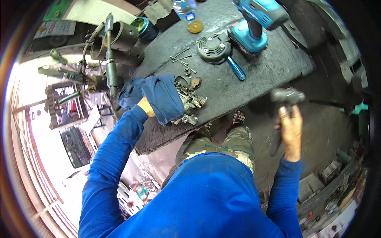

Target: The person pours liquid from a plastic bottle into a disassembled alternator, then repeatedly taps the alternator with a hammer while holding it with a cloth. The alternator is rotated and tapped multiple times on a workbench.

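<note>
At the near left of the dark workbench (pixel 248 85), my left hand (pixel 147 107) grips a dark blue cloth (pixel 164 99); its fingers are mostly hidden in the folds. The cloth partly covers a metal assembly (pixel 190 99) with several small fittings, which lies by the bench edge. My right hand (pixel 291 133) is raised to the right of the bench, closed round the dark handle of a hammer (pixel 286 95). The hammer is blurred, its metal head above my fingers and apart from the assembly. Just beyond the assembly lie a nut (pixel 187 71) and several long bolts (pixel 181 60).
A round vented metal cover (pixel 214 48) lies farther back, with a blue screwdriver handle (pixel 236 68) beside it. A teal cordless power tool (pixel 250 35) stands behind. Farther left are a bottle of amber liquid (pixel 192 18), a dark tin (pixel 147 29) and metal cylinders (pixel 125 35).
</note>
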A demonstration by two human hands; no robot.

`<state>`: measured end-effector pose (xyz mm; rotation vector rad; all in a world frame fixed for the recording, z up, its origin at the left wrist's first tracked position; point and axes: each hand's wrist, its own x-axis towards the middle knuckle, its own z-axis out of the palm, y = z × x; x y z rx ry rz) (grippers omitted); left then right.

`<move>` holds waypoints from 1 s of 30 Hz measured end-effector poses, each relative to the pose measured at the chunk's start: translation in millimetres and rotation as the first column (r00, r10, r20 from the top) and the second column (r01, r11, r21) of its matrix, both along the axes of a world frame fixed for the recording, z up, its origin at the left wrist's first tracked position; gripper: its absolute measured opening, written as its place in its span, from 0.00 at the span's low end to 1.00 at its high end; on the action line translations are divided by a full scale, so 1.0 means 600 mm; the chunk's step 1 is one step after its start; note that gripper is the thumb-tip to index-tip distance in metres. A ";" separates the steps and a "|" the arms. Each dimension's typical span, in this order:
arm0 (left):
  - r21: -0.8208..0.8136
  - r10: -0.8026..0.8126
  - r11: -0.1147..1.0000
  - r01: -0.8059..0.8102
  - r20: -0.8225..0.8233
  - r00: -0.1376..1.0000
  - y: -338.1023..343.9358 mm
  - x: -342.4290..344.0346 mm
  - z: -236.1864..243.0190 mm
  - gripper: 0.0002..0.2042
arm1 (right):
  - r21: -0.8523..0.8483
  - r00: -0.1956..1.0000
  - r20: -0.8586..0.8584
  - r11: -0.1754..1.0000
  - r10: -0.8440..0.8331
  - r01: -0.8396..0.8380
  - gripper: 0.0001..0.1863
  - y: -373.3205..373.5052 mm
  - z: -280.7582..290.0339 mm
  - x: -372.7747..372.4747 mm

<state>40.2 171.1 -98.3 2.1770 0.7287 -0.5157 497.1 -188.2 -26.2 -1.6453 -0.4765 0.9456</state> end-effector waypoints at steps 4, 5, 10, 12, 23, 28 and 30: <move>0.313 -0.213 0.928 0.203 -0.002 0.977 -0.021 0.014 -0.019 0.30 | -0.042 0.976 0.011 0.976 0.215 -0.215 0.15 -0.004 -0.011 -0.183; 0.366 -0.257 0.898 0.243 -0.010 0.966 -0.027 0.017 -0.022 0.30 | -0.008 0.970 0.041 0.971 0.239 -0.238 0.17 0.006 -0.016 -0.222; 0.466 -0.469 0.767 0.441 -0.061 0.881 -0.020 0.043 0.003 0.30 | -0.148 0.908 0.227 0.934 0.351 -0.325 0.17 0.059 -0.024 -0.278; 0.351 -0.473 0.810 0.470 -0.085 0.877 -0.014 0.058 0.023 0.30 | -0.065 0.939 0.283 0.980 0.196 -0.185 0.17 0.077 -0.025 -0.262; 0.466 -0.336 0.828 0.313 -0.035 0.941 -0.066 0.079 0.061 0.31 | -0.252 0.786 0.476 0.918 0.394 -0.307 0.11 0.103 -0.049 -0.291; 0.395 -0.400 0.841 0.370 -0.005 0.916 -0.040 0.078 0.058 0.31 | -0.074 0.886 0.432 0.986 0.167 -0.149 0.10 0.091 -0.052 -0.223; 0.290 -0.380 0.885 0.363 0.001 0.925 -0.033 0.079 0.066 0.31 | -0.081 0.965 0.254 0.995 0.073 -0.054 0.10 0.090 -0.051 -0.209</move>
